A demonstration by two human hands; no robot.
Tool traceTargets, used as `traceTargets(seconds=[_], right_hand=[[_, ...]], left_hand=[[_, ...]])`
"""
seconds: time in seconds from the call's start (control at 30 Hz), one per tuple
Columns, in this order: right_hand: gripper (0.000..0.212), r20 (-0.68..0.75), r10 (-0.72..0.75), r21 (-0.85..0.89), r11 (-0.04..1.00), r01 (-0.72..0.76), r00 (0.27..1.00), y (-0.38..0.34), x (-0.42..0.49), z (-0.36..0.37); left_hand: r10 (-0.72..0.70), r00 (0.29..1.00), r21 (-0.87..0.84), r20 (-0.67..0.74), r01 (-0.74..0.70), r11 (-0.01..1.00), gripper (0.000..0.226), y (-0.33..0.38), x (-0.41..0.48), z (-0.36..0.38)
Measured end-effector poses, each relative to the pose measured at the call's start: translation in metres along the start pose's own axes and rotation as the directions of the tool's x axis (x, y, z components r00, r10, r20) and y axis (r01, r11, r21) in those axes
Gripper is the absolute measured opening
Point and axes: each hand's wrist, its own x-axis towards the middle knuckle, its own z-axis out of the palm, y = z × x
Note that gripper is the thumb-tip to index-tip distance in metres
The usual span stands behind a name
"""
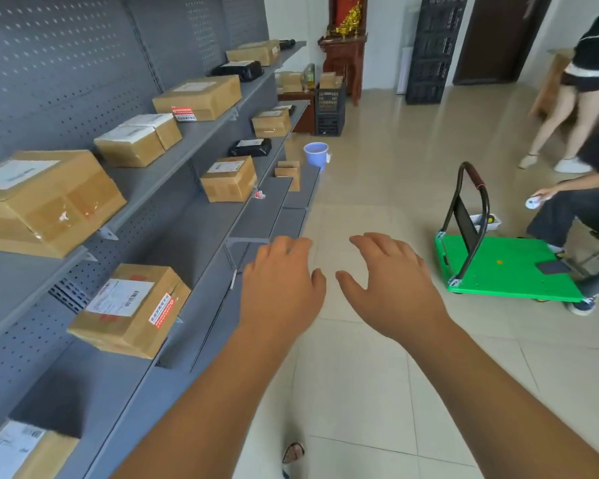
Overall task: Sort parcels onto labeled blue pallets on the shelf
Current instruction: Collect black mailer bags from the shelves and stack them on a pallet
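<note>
Both hands empty, between parcels.
Left hand (281,281) and right hand (391,288) hang loose-fingered, gripping nothing. Cardboard parcels (132,309) sit on the grey shelf (194,233), nine to eleven o'clock; green trolley (512,271) at two o'clock looks bare, so next probably means fetching another.

Matt cardboard parcels (49,198), grey perforated metal shelf (173,146).

The lowest parcel (32,454) is cut off at the bottom-left corner.

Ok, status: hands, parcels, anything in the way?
Left hand and right hand open, empty, over the floor. Parcels sit on grey shelf. Green cart to the right, not blocking the shelf.
</note>
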Motion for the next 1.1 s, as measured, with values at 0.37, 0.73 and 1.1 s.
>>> traceTargets(seconds=[0.37,0.73,1.1], right_hand=[[0.059,-0.078,0.147,-0.054,0.987,-0.151,0.986,-0.007,0.168,0.034],[0.059,-0.104,0.293,-0.037,0.954,-0.298,0.951,0.051,0.300,0.058],[0.059,-0.067,0.209,0.009,0.978,-0.208,0.976,0.154,0.494,0.055]], left_hand=[[0.132,0.991,-0.085,0.024,-0.130,0.988,0.047,-0.045,0.190,0.034],[0.258,0.959,-0.111,0.117,-0.245,0.963,0.048,-0.029,0.342,0.098],[0.190,0.977,-0.092,0.094,-0.181,0.979,0.046,0.042,0.528,0.162]])
